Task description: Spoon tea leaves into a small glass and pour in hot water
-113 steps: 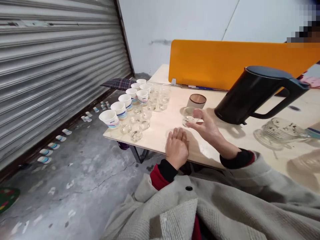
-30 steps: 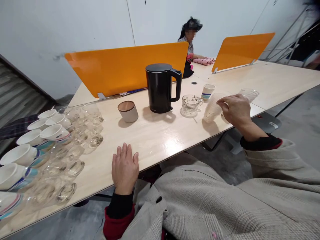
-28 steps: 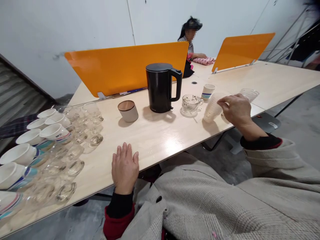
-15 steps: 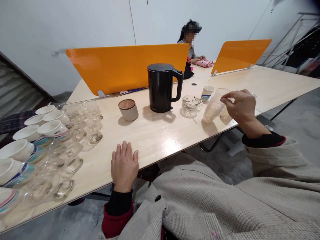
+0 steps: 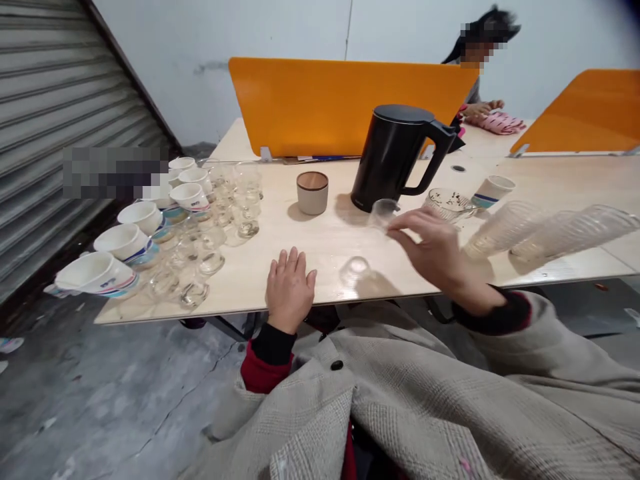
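Note:
My left hand (image 5: 290,291) lies flat, palm down, on the front edge of the light wooden table (image 5: 320,243) and holds nothing. My right hand (image 5: 431,250) hovers over the table in front of the black kettle (image 5: 395,157). Its fingertips pinch a small clear plastic cup (image 5: 383,213) by the rim. A second clear cup (image 5: 355,270) stands on the table between my hands. Two stacks of clear plastic cups (image 5: 503,229) lie on their sides to the right of my right hand.
Rows of white paper cups (image 5: 143,217) and clear glasses (image 5: 215,230) fill the table's left end. A beige lidded cup (image 5: 313,192), a glass teacup (image 5: 447,202) and a paper cup (image 5: 493,190) stand near the kettle. Behind the orange divider (image 5: 350,107) sits another person (image 5: 483,100).
My right hand has left the cup stacks and swung left to the front of the kettle, carrying one clear cup. The view has turned left. My left hand has stayed put.

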A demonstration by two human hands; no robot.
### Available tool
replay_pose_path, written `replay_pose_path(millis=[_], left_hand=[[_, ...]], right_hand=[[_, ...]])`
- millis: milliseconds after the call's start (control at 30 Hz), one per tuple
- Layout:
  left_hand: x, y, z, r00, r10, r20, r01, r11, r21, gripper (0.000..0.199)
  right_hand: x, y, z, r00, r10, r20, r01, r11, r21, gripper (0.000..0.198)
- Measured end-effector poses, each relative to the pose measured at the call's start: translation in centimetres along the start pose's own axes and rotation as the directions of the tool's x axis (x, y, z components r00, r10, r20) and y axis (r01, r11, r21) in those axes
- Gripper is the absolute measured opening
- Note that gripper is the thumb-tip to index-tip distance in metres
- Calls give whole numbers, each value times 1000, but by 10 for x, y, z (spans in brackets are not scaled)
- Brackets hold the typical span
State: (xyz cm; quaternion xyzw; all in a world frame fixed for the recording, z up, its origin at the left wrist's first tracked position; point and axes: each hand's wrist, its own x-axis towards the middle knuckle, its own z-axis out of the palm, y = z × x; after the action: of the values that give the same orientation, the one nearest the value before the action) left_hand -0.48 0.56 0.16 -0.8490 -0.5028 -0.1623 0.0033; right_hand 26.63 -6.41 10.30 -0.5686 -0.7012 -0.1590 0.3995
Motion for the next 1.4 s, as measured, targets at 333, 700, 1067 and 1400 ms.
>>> replay_pose_path(millis=[333,700,1067,1400], left_hand=[[-1,2,-5,999,-13,29,14,1000,-24,54],[-1,3,-7,999,-21,31,22,999,-29,53],[-3,3,-4,1000,-15,-2,15,999,-31,52],[-3,3,-5,1000,-19,4,19,999,-51,53]], right_hand=[[14,-30,107,954,-27,298,5,997,73,20],[13,-38,119,937,-73,341,41,994,100,25],[62,0,96,987,104,121,-107,994,19,45],[124,37,189,933,225,281,-244,969,34,86]])
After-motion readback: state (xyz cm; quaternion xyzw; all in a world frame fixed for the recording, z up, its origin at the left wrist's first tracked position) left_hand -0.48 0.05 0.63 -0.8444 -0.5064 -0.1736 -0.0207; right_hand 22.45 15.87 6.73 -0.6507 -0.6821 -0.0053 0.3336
